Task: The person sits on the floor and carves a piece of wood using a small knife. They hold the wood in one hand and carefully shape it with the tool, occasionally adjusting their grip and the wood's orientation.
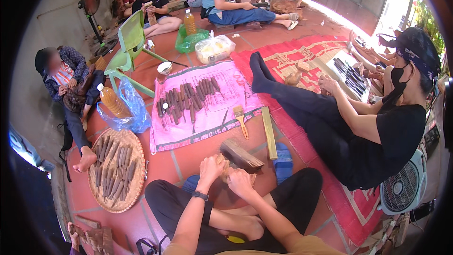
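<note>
In front of my crossed legs, my left hand (210,172) is closed around a pale wooden piece (222,160), and a dark band circles that wrist. My right hand (239,182) is pressed in close beside it, its fingers curled on the same wood; whether they also hold a small tool is hidden. Just beyond my hands a split block of dark wood (241,155) lies on the tiles. Farther out, a flat paintbrush (241,123) rests at the edge of a pink printed sheet (214,108), which bears rows of brown-handled carving tools (181,101).
On my left is a round woven tray (139,174) of wooden-handled tools, near a blue plastic bag (134,108) and a bottle (112,101). A wooden strip (269,132) lies ahead right. A person (401,118) sits on a red mat (302,127) beside a fan (402,184). Behind stands a green chair (130,42).
</note>
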The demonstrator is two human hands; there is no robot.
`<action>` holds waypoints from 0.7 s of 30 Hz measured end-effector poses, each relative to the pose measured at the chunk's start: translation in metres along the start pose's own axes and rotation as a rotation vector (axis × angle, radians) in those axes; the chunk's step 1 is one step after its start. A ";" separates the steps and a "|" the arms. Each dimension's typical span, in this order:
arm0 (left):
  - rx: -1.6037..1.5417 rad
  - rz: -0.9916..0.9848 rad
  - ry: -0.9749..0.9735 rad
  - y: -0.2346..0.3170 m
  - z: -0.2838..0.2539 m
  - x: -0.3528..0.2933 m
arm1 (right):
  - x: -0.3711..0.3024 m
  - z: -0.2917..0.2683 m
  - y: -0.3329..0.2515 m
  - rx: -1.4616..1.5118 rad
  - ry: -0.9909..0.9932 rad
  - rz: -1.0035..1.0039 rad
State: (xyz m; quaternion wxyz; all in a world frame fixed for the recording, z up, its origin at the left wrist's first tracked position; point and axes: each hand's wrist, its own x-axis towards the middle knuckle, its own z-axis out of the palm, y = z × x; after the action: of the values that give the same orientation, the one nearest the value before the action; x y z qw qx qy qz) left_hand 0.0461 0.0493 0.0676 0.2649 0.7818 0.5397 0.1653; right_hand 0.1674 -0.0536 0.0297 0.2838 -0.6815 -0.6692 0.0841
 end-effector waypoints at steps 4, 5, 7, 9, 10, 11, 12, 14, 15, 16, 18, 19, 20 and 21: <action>-0.018 -0.007 0.016 -0.007 -0.001 -0.003 | 0.002 -0.020 -0.008 0.007 -0.110 0.012; -0.024 -0.005 0.022 -0.008 -0.001 -0.003 | 0.001 -0.023 -0.008 0.013 -0.107 0.005; 0.003 -0.007 0.018 -0.005 0.001 -0.001 | -0.001 -0.018 -0.001 0.028 -0.055 -0.006; 0.017 -0.018 -0.002 -0.002 0.001 0.001 | 0.003 -0.005 -0.006 0.024 0.001 -0.023; 0.017 -0.028 -0.019 -0.001 -0.001 0.001 | 0.003 -0.002 -0.005 0.020 0.028 -0.030; 0.017 -0.036 -0.037 0.001 -0.001 0.001 | 0.001 -0.002 -0.001 -0.009 0.012 -0.055; 0.007 -0.030 -0.020 -0.002 -0.001 0.000 | 0.001 -0.004 -0.003 -0.012 -0.019 -0.045; -0.013 -0.016 0.012 -0.007 0.001 -0.002 | -0.001 -0.012 -0.001 -0.020 -0.082 -0.025; -0.004 -0.011 0.021 -0.008 0.002 -0.001 | -0.002 -0.022 -0.002 -0.030 -0.126 -0.021; 0.005 -0.006 0.030 -0.008 0.003 -0.001 | 0.000 -0.022 -0.004 -0.022 -0.092 -0.033; 0.017 -0.021 0.024 -0.008 0.005 -0.001 | 0.000 -0.022 -0.007 -0.017 -0.028 -0.051; 0.017 -0.037 0.011 -0.006 0.005 0.002 | 0.002 -0.013 -0.007 -0.078 -0.031 -0.030; 0.017 -0.052 -0.002 -0.004 0.005 0.003 | 0.001 -0.009 -0.004 -0.070 -0.012 -0.042; 0.025 -0.049 0.001 -0.005 0.004 0.003 | 0.001 -0.004 -0.006 -0.051 0.009 -0.059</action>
State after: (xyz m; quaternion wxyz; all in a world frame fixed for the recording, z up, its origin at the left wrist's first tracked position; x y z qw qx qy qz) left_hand 0.0451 0.0525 0.0616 0.2586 0.7715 0.5610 0.1523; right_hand 0.1645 -0.0539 0.0363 0.2714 -0.6691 -0.6896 0.0556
